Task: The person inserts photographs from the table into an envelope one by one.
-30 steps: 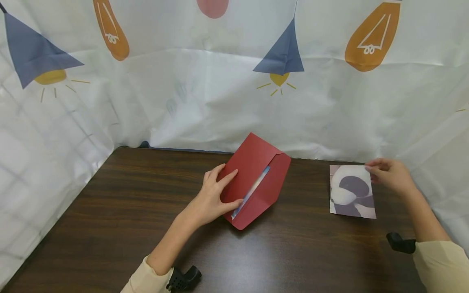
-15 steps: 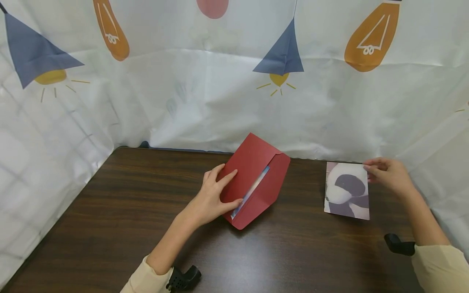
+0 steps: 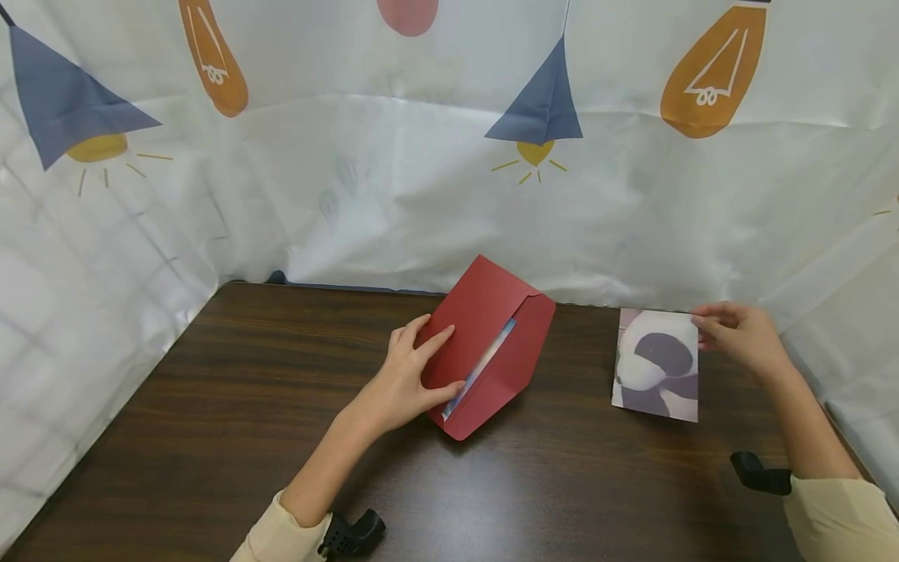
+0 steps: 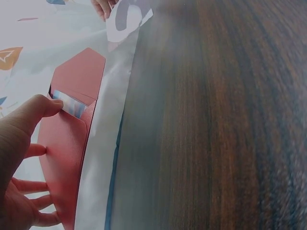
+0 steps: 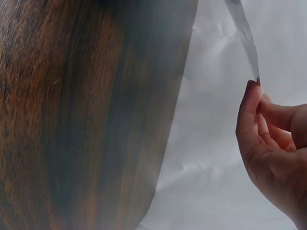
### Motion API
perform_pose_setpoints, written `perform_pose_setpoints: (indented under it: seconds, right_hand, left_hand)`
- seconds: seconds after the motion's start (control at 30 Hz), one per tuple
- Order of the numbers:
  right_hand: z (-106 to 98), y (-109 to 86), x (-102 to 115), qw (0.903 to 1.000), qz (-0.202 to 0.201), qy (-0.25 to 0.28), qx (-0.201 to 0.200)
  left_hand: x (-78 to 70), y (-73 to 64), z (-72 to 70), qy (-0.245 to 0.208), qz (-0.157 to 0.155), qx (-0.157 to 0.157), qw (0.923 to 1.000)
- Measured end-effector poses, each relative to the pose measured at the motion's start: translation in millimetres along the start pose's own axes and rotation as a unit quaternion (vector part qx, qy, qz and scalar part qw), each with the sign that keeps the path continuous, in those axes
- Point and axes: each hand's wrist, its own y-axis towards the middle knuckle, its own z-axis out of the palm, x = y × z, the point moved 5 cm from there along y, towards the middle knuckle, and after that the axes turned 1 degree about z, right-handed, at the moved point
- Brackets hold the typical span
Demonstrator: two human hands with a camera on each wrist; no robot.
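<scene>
My left hand (image 3: 400, 382) holds a red envelope (image 3: 472, 312), its thumb (image 4: 42, 108) at the opening and the other fingertips by the opposite edge. The envelope slants over the back of the table with its flap (image 4: 79, 74) unfolded. Inside the opening shows a blue and white strip of a card (image 4: 70, 104). At the right, my right hand (image 3: 744, 336) pinches a picture card (image 3: 656, 367) near its upper right corner, between thumb and fingertips. The card carries a grey, white and pinkish picture and appears nearly edge-on in the right wrist view.
Dark wood-grain table (image 3: 232, 437) below both hands. A white curtain (image 3: 393, 187) printed with lamps and bulbs hangs along its back and sides. Black wrist devices (image 3: 354, 533) sit at the cream sleeves (image 3: 284, 531).
My right hand has moved slightly left with the picture card, which is now closer to the envelope and turned a little. The left hand and envelope have hardly moved.
</scene>
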Motion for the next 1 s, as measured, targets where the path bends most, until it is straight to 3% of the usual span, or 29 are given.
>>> perform_pose_setpoints:
  seconds: [1.0]
  right_hand:
    - [18.7,-4.8,28.9,0.9996,-0.009,0.026,0.008]
  left_hand:
    - [3.1,0.8,-0.8,0.008,-0.015,0.000,0.9998]
